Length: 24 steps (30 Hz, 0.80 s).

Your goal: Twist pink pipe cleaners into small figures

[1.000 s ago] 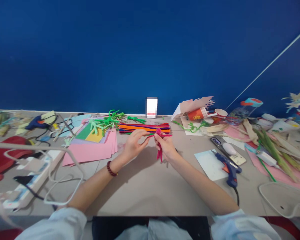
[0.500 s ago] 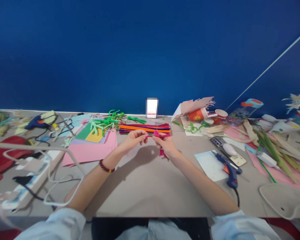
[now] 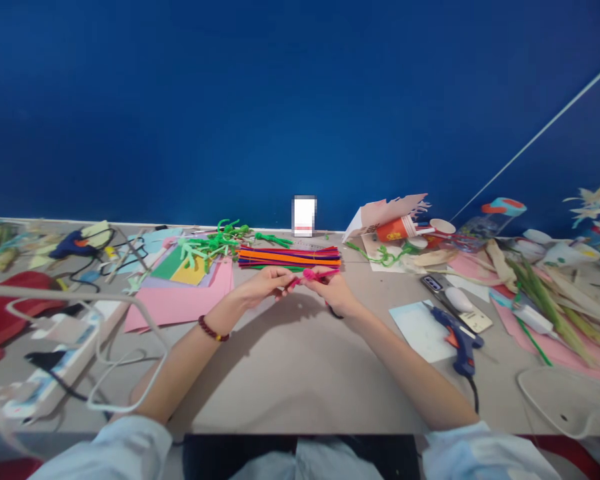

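Note:
Between my two hands is a magenta pipe cleaner piece (image 3: 310, 274), coiled in the middle with straight ends sticking out to the right. My left hand (image 3: 269, 284) pinches its left end with the fingertips. My right hand (image 3: 333, 291) is closed on the coiled part. Under the right palm a small dark and red thing (image 3: 334, 311) shows, mostly hidden; I cannot make out what it is. Just behind my hands lies a bundle of colored pipe cleaners (image 3: 285, 256), orange, purple, red and green.
Pink paper sheets (image 3: 180, 308) and twisted green pipe cleaners (image 3: 225, 237) lie to the left, near a white power strip (image 3: 75, 360) with cables. On the right are a blue glue gun (image 3: 457, 340), a phone (image 3: 434, 285), paper cups (image 3: 397, 229) and dried husks (image 3: 550, 293).
The magenta piece has turned in my fingers; its strands that hung below my right hand now point right. My left hand has dropped slightly, and the dark and red thing has come into view.

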Available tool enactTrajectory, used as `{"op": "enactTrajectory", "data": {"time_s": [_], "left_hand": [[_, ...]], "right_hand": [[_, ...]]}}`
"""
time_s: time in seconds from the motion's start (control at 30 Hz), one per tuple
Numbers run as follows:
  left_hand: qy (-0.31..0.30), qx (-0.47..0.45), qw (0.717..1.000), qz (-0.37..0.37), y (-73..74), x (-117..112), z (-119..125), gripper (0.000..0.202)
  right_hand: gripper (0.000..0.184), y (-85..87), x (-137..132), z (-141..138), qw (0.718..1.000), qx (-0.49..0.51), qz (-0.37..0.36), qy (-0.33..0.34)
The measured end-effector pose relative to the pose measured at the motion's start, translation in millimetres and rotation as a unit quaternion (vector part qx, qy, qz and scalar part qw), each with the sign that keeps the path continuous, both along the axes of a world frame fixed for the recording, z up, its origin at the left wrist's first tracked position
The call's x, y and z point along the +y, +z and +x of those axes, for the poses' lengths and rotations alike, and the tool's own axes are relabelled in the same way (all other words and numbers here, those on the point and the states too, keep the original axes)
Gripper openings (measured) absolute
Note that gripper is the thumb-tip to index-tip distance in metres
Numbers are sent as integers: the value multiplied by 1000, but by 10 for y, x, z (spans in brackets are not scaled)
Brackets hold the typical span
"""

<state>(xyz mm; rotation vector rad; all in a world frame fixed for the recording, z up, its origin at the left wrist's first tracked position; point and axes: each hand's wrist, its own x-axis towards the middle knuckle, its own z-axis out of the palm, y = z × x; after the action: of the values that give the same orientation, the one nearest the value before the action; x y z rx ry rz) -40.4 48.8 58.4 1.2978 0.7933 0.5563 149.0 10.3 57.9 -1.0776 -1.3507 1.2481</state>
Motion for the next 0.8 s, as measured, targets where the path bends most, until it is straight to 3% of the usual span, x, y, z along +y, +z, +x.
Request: {"op": "enactTrajectory", "data": {"time_s": [0.27, 0.47, 0.63, 0.8], "left_hand": [[-41, -15, 998, -53, 1, -17, 0, 29], [-51, -10, 999, -9, 38, -48, 33, 27], [-44, 4, 997, 58, 101, -42, -7, 24], [-52, -4, 997, 52, 62, -21, -34, 25]], "right_hand": [[24, 59, -36, 25, 999, 0, -10, 51], [24, 33, -40, 1, 998, 12, -12, 64], [29, -39, -26, 1, 995, 49, -76, 33], [31, -74, -9, -12, 989, 101, -94, 46]]}}
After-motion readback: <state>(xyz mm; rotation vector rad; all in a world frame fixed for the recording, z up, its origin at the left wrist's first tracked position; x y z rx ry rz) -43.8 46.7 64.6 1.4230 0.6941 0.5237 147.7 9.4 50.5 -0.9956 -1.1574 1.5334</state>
